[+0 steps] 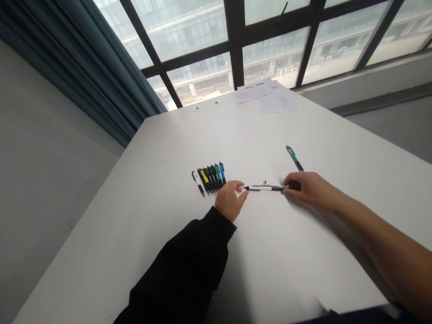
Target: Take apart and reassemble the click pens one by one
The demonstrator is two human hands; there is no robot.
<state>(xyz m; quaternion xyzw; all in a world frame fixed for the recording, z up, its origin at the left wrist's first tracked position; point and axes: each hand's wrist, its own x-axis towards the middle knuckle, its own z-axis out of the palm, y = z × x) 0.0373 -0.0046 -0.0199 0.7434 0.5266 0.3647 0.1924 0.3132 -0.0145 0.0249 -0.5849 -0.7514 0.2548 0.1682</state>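
Note:
A white ballpoint pen (265, 188) with a black grip lies crosswise between my hands, just above or on the table. My left hand (230, 199) has its thumb and forefinger closed at the pen's left end. At the black right end, the fingers of my right hand (308, 188) pinch it. A thin dark line runs along the pen's far side; I cannot tell whether it is a separate part. Just beyond lies a tiny metallic piece (265, 182). Left of my left hand is a row of several pens (211, 178), mostly black, partly covered by that hand.
A green pen (293, 155) lies beyond my right hand. The white table (168, 180) reaches back to the window, where paper sheets (276, 102) lie near the far edge. A blue curtain (101, 76) hangs on the left.

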